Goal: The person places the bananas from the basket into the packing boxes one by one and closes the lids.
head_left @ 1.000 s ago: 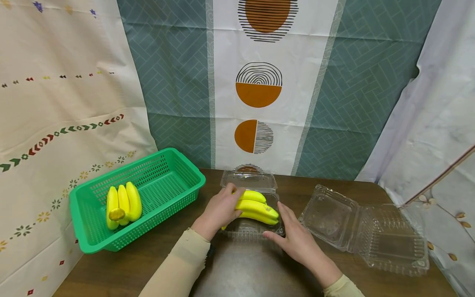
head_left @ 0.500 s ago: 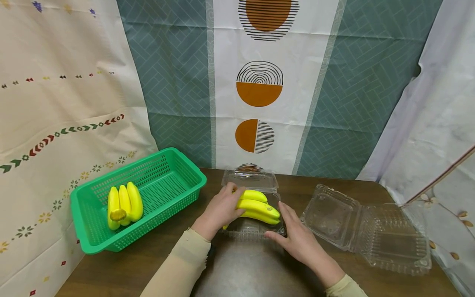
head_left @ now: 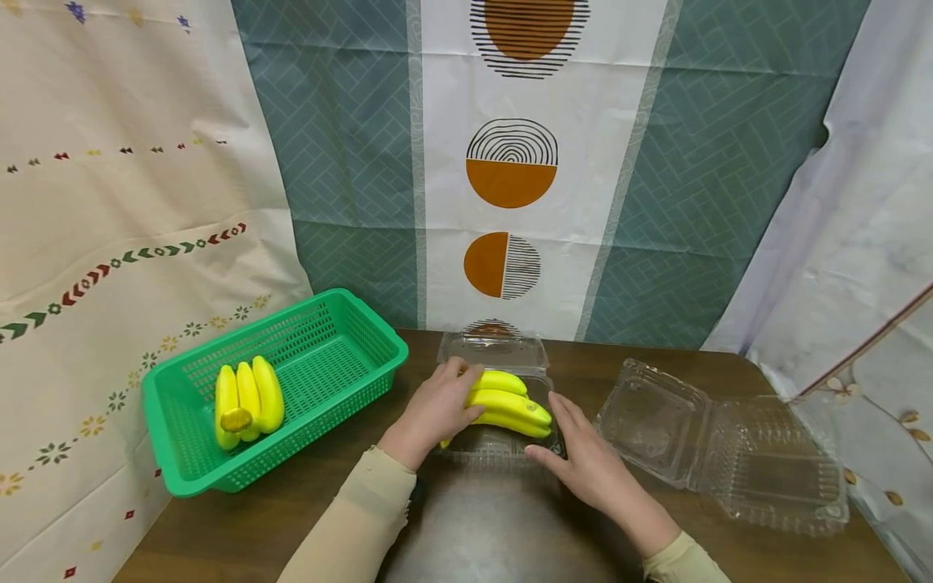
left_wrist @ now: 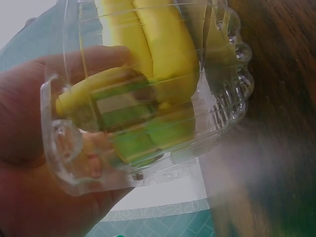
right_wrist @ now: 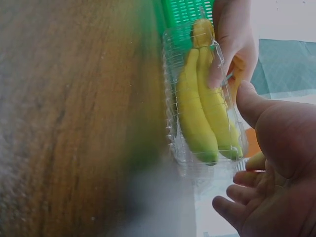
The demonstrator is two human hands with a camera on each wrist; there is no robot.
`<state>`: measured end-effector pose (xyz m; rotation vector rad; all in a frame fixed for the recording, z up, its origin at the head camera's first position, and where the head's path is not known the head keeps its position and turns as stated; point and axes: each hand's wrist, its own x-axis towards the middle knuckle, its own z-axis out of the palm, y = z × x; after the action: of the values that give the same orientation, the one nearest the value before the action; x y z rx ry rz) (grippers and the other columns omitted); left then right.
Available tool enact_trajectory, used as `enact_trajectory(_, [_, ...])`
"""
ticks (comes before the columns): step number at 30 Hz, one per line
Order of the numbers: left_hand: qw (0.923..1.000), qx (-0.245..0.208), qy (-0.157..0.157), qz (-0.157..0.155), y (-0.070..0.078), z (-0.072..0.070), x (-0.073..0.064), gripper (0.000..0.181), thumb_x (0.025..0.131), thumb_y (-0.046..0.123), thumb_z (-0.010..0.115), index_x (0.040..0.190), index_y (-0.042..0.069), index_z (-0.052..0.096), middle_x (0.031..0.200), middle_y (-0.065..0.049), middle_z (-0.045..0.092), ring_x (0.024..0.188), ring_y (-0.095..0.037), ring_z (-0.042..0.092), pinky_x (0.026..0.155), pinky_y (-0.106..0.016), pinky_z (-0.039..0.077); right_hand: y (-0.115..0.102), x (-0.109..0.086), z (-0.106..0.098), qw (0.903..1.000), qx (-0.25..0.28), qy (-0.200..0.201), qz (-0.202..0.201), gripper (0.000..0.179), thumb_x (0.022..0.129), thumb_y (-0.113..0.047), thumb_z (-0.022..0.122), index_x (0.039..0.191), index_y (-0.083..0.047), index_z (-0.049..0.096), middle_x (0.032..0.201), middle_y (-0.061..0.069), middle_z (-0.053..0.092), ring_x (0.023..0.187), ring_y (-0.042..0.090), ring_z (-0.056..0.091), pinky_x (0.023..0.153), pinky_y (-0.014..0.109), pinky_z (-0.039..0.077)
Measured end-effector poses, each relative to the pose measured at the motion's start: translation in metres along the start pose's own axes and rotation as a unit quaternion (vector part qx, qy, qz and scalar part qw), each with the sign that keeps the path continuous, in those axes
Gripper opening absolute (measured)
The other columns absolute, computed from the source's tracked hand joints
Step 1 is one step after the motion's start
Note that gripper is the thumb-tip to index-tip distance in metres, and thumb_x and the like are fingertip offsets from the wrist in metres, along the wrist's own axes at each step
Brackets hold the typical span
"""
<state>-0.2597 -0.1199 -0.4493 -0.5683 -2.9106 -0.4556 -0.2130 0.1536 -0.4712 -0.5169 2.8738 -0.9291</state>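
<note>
Banana bunch (head_left: pixel 506 409) lies in clear container (head_left: pixel 484 460) between hands. Left hand (head_left: pixel 436 409) grips stem end, likely for control; right hand (head_left: pixel 589 463), fingers wide, flanks container, perhaps bracing. Green basket (head_left: pixel 321 431) left of left hand, second container (head_left: pixel 652 421) right of right hand.

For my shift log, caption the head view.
Left hand holds a curved yellow banana bunch in an open clear plastic clamshell, right hand alongside, perforated green plastic basket at left.

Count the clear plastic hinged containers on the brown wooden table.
2. One open container holds the curved yellow banana bunch under the left hand; the other container, also open, lies right of the right hand. Nested ones could be hidden.
</note>
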Motion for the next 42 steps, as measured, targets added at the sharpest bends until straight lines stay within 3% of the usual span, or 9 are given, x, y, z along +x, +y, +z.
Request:
enact_trajectory(12, [0.9998, -0.013, 0.014, -0.007, 0.002, -0.004, -0.001, 0.058, 0.107, 0.031, 0.078, 0.157, 0.007, 0.06, 0.143, -0.018, 0.06, 0.124, -0.036, 0.059, 0.097, -0.05, 0.058, -0.002, 0.004, -0.006, 0.9999, -0.008, 0.001, -0.007, 0.097, 0.108, -0.055, 0.069, 0.178, -0.01, 0.019, 0.181, 0.021, 0.02, 0.154, 0.051, 0.042, 0.113, 0.074, 0.042])
enact_trajectory(20, [0.9995, -0.023, 0.017, -0.01, 0.0, -0.015, -0.002, 0.055, 0.109, 0.031, 0.074, 0.157, 0.007, 0.06, 0.15, -0.019, 0.057, 0.134, -0.038, 0.056, 0.106, -0.051, 0.055, -0.004, 0.008, -0.01, 0.9992, -0.023, 0.017, -0.029, 0.091, 0.11, -0.051, 0.067, 0.178, -0.012, 0.021, 0.18, 0.02, 0.023, 0.154, 0.05, 0.043, 0.112, 0.076, 0.043])
enact_trajectory(28, [0.998, -0.046, 0.007, -0.042, -0.009, -0.017, -0.006, 0.063, 0.111, 0.039, 0.069, 0.164, 0.009, 0.053, 0.17, -0.02, 0.042, 0.158, -0.041, 0.039, 0.124, -0.058, 0.04, -0.007, 0.016, -0.014, 0.999, -0.027, 0.017, -0.032, 0.089, 0.111, -0.051, 0.065, 0.178, -0.011, 0.021, 0.181, 0.018, 0.022, 0.157, 0.048, 0.04, 0.115, 0.074, 0.041])
enact_trajectory(42, [0.9917, -0.089, 0.017, -0.09, -0.022, -0.02, -0.006, 0.071, 0.113, 0.046, 0.063, 0.169, 0.005, 0.044, 0.179, -0.019, 0.028, 0.163, -0.04, 0.032, 0.126, -0.06, 0.036, -0.004, 0.035, -0.029, 0.9983, -0.039, 0.019, -0.04, 0.092, 0.112, -0.061, 0.056, 0.178, -0.01, 0.017, 0.181, 0.021, 0.019, 0.155, 0.05, 0.041, 0.116, 0.075, 0.039])
